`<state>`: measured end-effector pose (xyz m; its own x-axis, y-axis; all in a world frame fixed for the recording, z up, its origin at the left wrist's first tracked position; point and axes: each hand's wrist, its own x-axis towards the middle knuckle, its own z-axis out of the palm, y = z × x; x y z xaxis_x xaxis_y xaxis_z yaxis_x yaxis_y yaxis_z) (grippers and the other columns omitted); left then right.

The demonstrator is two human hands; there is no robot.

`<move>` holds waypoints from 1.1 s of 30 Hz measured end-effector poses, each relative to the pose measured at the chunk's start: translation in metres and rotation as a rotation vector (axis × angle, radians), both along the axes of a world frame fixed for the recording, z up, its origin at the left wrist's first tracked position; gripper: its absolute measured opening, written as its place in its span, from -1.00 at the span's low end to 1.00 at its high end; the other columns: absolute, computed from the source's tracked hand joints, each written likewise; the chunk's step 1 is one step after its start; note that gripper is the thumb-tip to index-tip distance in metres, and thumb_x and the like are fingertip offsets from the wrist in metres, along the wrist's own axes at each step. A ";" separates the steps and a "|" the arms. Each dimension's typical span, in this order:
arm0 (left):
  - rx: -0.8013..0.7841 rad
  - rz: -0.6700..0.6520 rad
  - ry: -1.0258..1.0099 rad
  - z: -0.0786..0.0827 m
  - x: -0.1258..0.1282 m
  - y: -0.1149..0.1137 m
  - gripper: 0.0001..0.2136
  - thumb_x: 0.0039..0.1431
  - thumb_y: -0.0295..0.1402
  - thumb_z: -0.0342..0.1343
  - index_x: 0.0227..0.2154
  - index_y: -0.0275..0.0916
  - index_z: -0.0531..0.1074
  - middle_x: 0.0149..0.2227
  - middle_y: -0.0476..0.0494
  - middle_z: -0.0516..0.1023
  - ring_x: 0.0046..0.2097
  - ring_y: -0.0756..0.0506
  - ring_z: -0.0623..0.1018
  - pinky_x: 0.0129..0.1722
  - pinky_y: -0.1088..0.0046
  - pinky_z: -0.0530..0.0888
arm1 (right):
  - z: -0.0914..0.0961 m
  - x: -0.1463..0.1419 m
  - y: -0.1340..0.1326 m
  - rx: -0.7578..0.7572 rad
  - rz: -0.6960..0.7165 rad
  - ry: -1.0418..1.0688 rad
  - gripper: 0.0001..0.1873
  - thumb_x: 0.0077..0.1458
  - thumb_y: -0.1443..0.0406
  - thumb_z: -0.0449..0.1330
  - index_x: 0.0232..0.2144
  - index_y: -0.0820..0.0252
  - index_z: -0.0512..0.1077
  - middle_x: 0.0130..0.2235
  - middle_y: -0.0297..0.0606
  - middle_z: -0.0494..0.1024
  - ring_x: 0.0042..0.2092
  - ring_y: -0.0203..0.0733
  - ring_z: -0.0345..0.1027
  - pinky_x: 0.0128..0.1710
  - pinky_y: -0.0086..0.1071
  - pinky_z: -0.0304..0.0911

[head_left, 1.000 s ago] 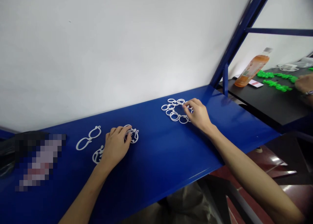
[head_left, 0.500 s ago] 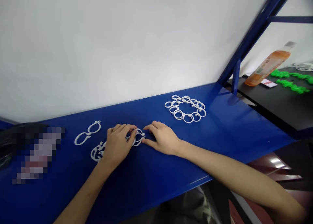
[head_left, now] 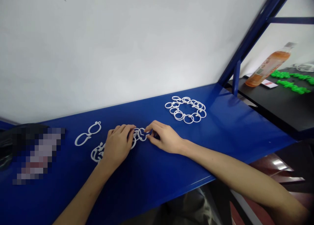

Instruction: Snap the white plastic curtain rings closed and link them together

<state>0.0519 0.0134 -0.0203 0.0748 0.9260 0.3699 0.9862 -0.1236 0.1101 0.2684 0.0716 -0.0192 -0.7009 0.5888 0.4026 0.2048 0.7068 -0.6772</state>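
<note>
A chain of linked white plastic rings point(head_left: 142, 134) lies across the blue table in front of me. My right hand point(head_left: 163, 136) pinches the small tab at the right end ring between thumb and fingertips. Over the middle of the chain rests my left hand point(head_left: 119, 141), its bent fingers and thumb closed on the rings and hiding part of them. More rings point(head_left: 96, 154) of the white set show left of my left wrist. Farther left lies a separate pair of joined white rings point(head_left: 88, 133), apart from both hands.
A circle of linked white rings point(head_left: 188, 119) lies at the back right of the blue table point(head_left: 230, 130). A black bag point(head_left: 24, 130) is at the left. On a dark neighbouring table stand a bottle of orange drink point(head_left: 268, 66) and green pieces point(head_left: 291, 86).
My right thumb and fingers have closed on the end ring, having been apart beside it. That ring has shifted slightly right and shows more clearly. My left hand has barely moved.
</note>
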 end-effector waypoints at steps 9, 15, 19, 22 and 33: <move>-0.025 0.095 0.022 0.003 -0.003 0.000 -0.72 0.38 -0.30 -0.09 -0.09 -0.19 0.52 -0.12 -0.18 0.64 -0.06 -0.27 0.55 -0.08 0.14 0.36 | 0.002 0.003 0.001 0.044 -0.002 0.041 -0.82 0.26 0.39 0.11 -0.09 0.17 0.38 -0.08 -0.21 0.49 -0.26 -0.30 0.42 -0.22 -0.34 0.39; 0.007 0.138 -0.018 0.002 -0.011 0.003 -0.70 0.36 -0.32 -0.10 -0.11 -0.21 0.55 -0.11 -0.20 0.65 -0.05 -0.28 0.54 -0.01 0.09 0.39 | 0.004 0.005 0.002 0.084 -0.013 0.071 -0.82 0.28 0.38 0.10 -0.07 0.18 0.37 -0.08 -0.19 0.49 -0.25 -0.30 0.43 -0.22 -0.35 0.40; 0.133 0.029 -0.092 0.007 -0.007 0.000 -0.67 0.38 -0.25 -0.07 0.03 -0.22 0.49 -0.02 -0.25 0.60 0.02 -0.26 0.50 0.09 0.08 0.38 | 0.005 0.007 0.002 0.078 -0.022 0.084 -0.83 0.29 0.36 0.12 -0.07 0.19 0.37 -0.09 -0.20 0.50 -0.25 -0.30 0.43 -0.23 -0.35 0.40; 0.138 -0.192 -0.123 0.011 0.001 -0.005 -0.61 0.35 -0.16 0.03 0.14 -0.18 0.41 0.04 -0.23 0.56 0.07 -0.23 0.49 0.12 0.14 0.37 | 0.007 0.008 0.001 0.056 -0.016 0.086 -0.83 0.29 0.34 0.12 -0.06 0.18 0.37 -0.08 -0.20 0.50 -0.26 -0.30 0.43 -0.22 -0.33 0.41; 0.351 -0.167 0.049 0.009 0.024 -0.015 -0.66 0.29 -0.19 0.14 0.01 -0.30 0.41 -0.15 -0.27 0.60 -0.12 -0.24 0.56 -0.07 0.21 0.41 | 0.012 -0.002 -0.011 -0.381 -0.081 0.116 -0.79 0.24 0.15 0.24 -0.24 0.19 0.43 -0.36 -0.34 0.55 -0.39 -0.31 0.39 -0.37 -0.42 0.29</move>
